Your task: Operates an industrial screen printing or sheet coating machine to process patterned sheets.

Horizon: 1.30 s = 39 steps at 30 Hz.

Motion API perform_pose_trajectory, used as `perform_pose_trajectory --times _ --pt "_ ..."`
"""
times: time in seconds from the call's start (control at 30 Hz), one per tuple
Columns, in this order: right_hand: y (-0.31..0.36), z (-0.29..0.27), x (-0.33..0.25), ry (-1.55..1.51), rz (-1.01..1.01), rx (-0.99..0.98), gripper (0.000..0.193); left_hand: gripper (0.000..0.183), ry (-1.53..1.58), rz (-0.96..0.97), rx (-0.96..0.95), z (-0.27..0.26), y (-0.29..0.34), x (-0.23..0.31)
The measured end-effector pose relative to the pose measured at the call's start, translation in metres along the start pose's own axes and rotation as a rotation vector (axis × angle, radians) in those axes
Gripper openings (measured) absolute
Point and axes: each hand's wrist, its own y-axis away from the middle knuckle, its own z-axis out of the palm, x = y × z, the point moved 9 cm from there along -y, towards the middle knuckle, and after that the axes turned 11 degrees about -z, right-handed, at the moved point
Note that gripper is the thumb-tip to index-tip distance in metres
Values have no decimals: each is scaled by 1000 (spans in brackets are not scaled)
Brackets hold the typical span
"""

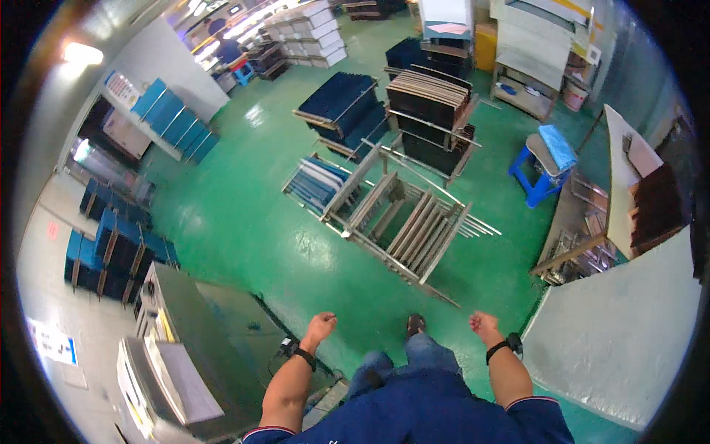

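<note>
Slatted rack [423, 231] on the green floor [229, 244], centre of the frame; its long axis slants from upper left to lower right; it lies above and between the two hands, touching neither; its lower-right end is nearer the right hand [484, 323] than the left hand [321, 326]; fingers of both curled into loose fists, nothing visible in them; dark-blue stack [336, 100] above the rack; blue stool [538, 174] at right; grey cabinet [214, 318], lower left.
</note>
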Motion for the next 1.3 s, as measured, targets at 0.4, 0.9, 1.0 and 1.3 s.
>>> perform_pose_trajectory --times 0.4,0.9,1.0,1.3 --pt "-121 143 -12 -375 -85 224 28 44 -452 278 99 -51 -314 258" --pt "-175 197 14 -160 -267 562 15 43 -703 275 -57 -37 -429 339" --pt "-169 209 11 -83 -247 581 28 36 -504 302 79 -68 -430 326" --pt "-197 83 128 -1026 -520 593 27 29 -418 612 -64 10 -335 357"
